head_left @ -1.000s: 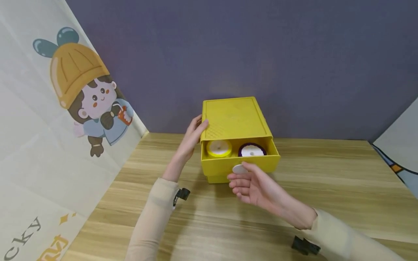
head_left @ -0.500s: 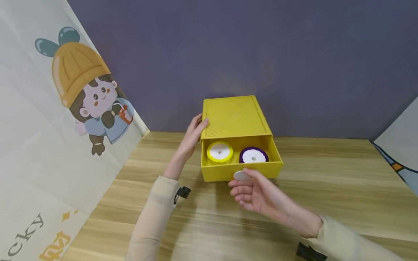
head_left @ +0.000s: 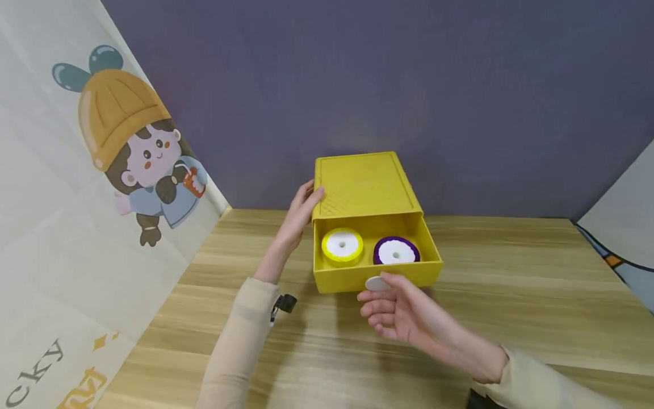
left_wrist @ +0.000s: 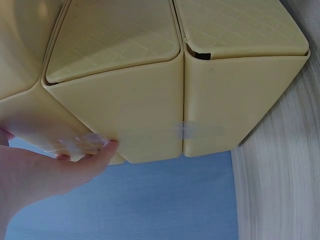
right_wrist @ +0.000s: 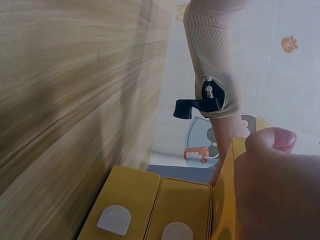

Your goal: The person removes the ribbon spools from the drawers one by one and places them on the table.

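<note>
Yellow drawer [head_left: 339, 280] farther out

Booth-like indoor corner, exact kind unclear — wood-grain surface [head_left: 516, 301], blue backdrop [head_left: 368, 85], cartoon-printed sheet [head_left: 66, 227]

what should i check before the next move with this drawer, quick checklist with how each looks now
1. Drawer open: ok, both the yellow roll and the purple roll show inside.
2. Left hand on the box: ok, it rests against the side.
3. Right hand on the handle: ok, it grips it.
4. Right hand free to take a roll: not ok, it holds the handle.
5. Lower drawers shut: ok, they look flush.
6. Drawer's back end clear: cannot tell, the box top hides it.
</note>
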A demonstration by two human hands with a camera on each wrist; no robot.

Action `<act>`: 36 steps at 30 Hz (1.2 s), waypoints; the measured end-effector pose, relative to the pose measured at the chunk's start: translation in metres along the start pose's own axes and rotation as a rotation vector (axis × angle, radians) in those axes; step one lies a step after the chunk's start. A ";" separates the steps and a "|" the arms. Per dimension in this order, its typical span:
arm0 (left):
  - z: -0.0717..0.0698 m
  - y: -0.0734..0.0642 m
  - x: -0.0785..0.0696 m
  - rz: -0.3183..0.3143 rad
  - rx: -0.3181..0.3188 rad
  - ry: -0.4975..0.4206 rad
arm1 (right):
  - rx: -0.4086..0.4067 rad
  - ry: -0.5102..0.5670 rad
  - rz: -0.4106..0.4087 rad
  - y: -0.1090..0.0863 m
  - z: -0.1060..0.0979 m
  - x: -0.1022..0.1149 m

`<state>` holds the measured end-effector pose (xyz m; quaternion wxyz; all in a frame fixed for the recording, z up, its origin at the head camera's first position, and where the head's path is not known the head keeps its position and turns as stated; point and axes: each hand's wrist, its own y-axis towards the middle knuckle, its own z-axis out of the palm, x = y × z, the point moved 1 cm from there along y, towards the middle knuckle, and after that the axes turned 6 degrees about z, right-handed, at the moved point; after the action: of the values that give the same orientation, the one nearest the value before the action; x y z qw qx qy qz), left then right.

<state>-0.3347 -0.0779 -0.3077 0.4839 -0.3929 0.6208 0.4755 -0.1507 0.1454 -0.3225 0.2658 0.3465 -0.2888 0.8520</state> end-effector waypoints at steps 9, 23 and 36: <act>-0.002 -0.002 0.002 -0.006 0.004 -0.012 | 0.036 0.011 0.012 -0.003 0.007 -0.007; -0.002 -0.002 0.001 0.003 0.002 -0.014 | 0.058 0.004 0.024 -0.012 0.012 -0.018; -0.003 -0.002 0.001 -0.003 0.010 0.007 | 0.240 -0.132 0.051 -0.022 0.006 -0.026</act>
<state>-0.3338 -0.0817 -0.3091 0.4845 -0.3928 0.6243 0.4703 -0.1177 0.1499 -0.3318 0.1812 0.4238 -0.2104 0.8621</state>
